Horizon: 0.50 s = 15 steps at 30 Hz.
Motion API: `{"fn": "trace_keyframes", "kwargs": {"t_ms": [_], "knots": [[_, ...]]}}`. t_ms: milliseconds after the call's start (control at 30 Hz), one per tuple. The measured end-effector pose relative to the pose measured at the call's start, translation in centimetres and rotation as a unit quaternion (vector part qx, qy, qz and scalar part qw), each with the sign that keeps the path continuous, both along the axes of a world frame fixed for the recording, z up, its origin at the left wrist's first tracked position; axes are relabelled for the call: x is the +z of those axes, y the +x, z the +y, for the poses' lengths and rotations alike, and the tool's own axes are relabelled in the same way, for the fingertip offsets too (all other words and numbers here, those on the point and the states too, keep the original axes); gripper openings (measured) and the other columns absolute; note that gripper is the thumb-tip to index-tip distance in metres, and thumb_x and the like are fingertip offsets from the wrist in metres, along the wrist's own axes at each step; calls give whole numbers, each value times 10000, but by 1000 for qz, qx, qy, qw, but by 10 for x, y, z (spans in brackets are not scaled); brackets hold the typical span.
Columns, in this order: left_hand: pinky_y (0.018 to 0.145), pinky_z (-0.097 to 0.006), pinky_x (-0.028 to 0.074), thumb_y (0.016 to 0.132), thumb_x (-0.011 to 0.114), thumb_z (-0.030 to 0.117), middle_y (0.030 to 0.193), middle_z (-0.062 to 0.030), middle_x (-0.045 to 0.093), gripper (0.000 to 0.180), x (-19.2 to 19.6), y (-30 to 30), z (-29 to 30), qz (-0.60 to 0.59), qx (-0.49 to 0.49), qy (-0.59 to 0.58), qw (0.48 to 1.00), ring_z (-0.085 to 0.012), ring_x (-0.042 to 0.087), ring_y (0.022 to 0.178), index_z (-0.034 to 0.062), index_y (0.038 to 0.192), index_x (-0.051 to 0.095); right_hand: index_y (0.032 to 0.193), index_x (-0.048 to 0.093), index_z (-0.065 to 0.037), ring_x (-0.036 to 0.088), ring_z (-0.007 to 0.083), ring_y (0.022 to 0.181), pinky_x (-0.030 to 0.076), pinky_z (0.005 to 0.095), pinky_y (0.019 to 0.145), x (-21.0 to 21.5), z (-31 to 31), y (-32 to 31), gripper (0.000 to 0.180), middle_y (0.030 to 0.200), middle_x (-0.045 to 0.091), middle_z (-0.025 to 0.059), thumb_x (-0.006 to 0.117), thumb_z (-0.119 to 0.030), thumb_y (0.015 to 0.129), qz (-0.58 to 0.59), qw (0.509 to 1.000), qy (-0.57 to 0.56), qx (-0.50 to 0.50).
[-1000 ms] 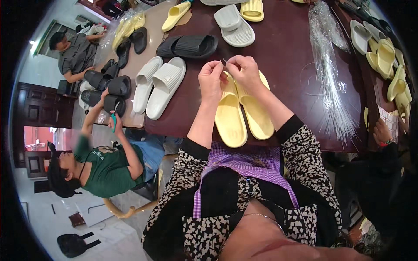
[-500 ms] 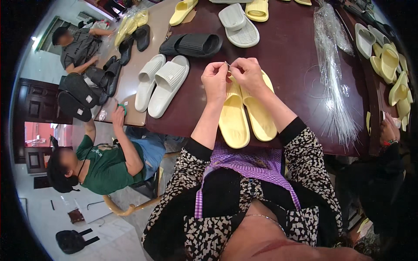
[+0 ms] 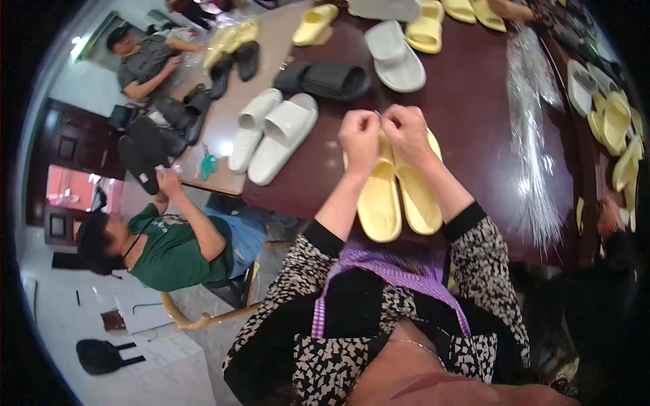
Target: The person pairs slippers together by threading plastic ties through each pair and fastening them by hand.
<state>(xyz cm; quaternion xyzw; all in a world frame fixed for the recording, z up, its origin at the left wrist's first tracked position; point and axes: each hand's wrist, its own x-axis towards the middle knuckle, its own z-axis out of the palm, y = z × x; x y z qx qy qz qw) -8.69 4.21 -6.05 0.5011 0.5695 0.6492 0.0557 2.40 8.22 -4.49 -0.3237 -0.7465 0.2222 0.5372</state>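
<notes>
Our black-and-cream patterned sleeves (image 3: 291, 287)
We wear black cuffs (image 3: 466, 224), a purple-and-white checked apron (image 3: 411, 279) and a thin necklace (image 3: 413, 343).

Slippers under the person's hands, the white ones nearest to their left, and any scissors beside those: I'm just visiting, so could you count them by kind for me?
Yellow slippers: 2
White slippers: 2
Green-handled scissors: 1
Total: 5
</notes>
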Motion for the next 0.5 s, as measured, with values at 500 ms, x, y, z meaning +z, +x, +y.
{"fn": "trace_keyframes", "kwargs": {"t_ms": [500], "knots": [[539,-214,452,871,603,104,742,4,590,46,23,-1,-44,-420,-241,-139,864,-71,527,592,59,867,609,636,600,-3,557,239,476,435,335,502,25,-42,6,41,568,573,138,583,-23,667,22,998,-42,37]]}}
